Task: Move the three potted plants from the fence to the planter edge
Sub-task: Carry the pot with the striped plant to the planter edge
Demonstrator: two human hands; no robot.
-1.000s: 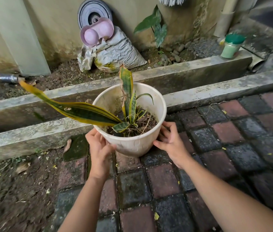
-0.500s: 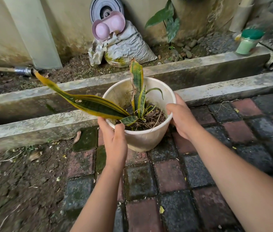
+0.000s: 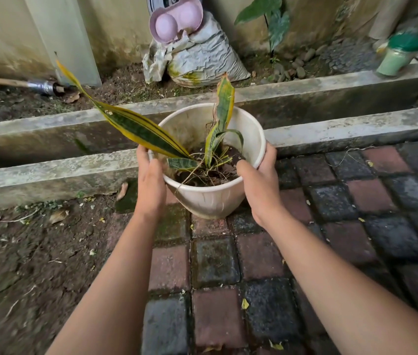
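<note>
Both hands have slid up to the pot rim, left hand and right hand clamped either side, thumbs hooked inside, for a steady lift toward the concrete edge.

1. No text, label, brand, number or sign can be read anywhere in the head view.
2. The green-lidded jar at about two o'clock is blurred; any label on it cannot be made out.

A home's back garden: brick paving, concrete planter edge, soil sack.
</note>
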